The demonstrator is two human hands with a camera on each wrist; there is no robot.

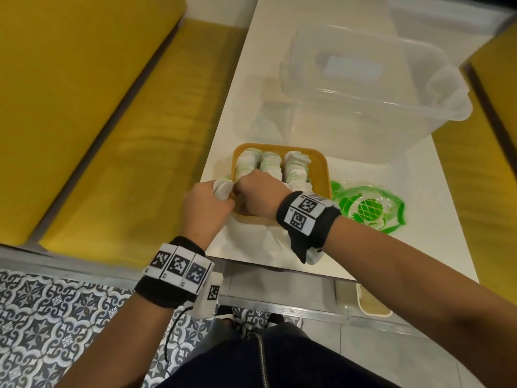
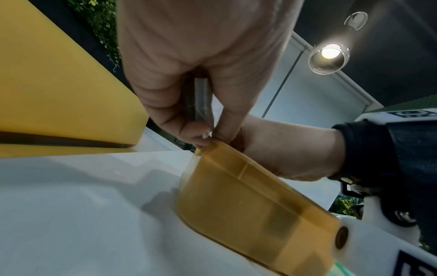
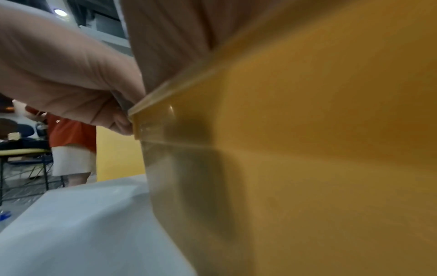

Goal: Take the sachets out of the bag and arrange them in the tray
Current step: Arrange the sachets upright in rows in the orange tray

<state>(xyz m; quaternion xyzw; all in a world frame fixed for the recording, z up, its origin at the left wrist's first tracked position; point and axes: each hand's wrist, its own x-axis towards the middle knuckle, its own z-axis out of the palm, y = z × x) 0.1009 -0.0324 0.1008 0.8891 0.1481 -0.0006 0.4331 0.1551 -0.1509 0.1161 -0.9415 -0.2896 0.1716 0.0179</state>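
At the tray [image 1: 321,175] rim, left hand [image 1: 205,205] pinches sachets [image 1: 222,189]; right hand [image 1: 256,196] curls inside, grip hidden.

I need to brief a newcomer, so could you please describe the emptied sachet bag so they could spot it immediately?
On the white table, find the big clear plastic tub; the orange tray of sachets sits nearer the person. The bag lies flat just right of that tray: crumpled clear plastic, the only item printed in bright green.

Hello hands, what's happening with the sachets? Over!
Left hand pinches sachets at the tray corner. Right hand inside tray, fingers hidden. Three rows packed. Bag lies flat. Nothing blocking.
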